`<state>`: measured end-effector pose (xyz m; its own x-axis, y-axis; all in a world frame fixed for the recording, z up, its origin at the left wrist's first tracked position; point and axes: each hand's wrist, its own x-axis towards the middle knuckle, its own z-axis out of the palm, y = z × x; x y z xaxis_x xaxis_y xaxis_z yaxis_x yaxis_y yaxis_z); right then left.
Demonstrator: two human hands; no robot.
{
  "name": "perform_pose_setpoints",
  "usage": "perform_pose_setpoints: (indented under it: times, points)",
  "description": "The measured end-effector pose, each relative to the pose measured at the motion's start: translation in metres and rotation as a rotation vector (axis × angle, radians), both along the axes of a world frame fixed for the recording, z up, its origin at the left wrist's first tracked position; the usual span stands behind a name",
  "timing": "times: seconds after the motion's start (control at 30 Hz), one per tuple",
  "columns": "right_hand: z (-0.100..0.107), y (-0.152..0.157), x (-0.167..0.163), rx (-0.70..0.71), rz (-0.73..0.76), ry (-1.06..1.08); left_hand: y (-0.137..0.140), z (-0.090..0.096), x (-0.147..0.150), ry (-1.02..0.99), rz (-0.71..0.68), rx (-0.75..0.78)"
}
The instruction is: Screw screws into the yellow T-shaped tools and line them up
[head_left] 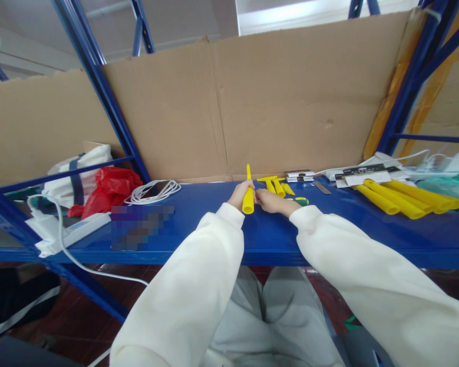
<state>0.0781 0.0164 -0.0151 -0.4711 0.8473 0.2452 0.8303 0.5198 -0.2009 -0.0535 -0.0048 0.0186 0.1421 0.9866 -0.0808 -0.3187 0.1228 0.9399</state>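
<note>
My left hand is wrapped round a yellow plastic handle. Its hollow round end faces me and a thin narrow part points up and away. Close against it on the right, my right hand is closed with its fingers near the handle; what they grip, if anything, is hidden. Behind my right wrist shows a green and yellow tool handle, apparently lying on the table. Yellow T-shaped pieces and a small yellow piece lie just beyond my right hand. A flat metal blade rests further right.
Several yellow tubular handles lie on the blue table at right, by white-and-black packages. Small packs stand at the back. Left are a coiled white cable, red bag and power strip. Cardboard walls the back.
</note>
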Motion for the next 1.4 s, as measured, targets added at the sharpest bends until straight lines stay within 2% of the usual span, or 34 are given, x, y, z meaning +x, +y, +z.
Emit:
perform_pose_setpoints:
  times: [0.27, 0.4, 0.57, 0.73, 0.87, 1.13, 1.4]
  points:
    - [0.017, -0.003, 0.014, 0.026, -0.086, 0.146, 0.0, 0.003, -0.003, 0.031, 0.0, 0.046]
    - [0.028, 0.013, 0.044, 0.108, -0.204, 0.32, 0.0, 0.003, -0.004, 0.034, -0.006, 0.062]
    - [0.026, 0.03, 0.114, 0.211, -0.517, 0.406, 0.0, 0.001, -0.004, 0.047, -0.009, 0.079]
    - [0.004, 0.036, 0.163, 0.135, -0.826, 0.293, -0.001, 0.001, -0.004, 0.067, -0.023, 0.092]
    - [-0.004, 0.038, 0.172, 0.096, -0.849, 0.254, -0.003, 0.003, -0.003, 0.059, -0.037, 0.074]
    - [-0.002, 0.041, 0.171, 0.061, -0.84, 0.174, -0.004, 0.002, 0.0, 0.061, -0.062, 0.049]
    - [-0.003, 0.045, 0.172, 0.056, -0.823, 0.146, -0.008, 0.008, 0.025, 0.122, -0.199, 0.044]
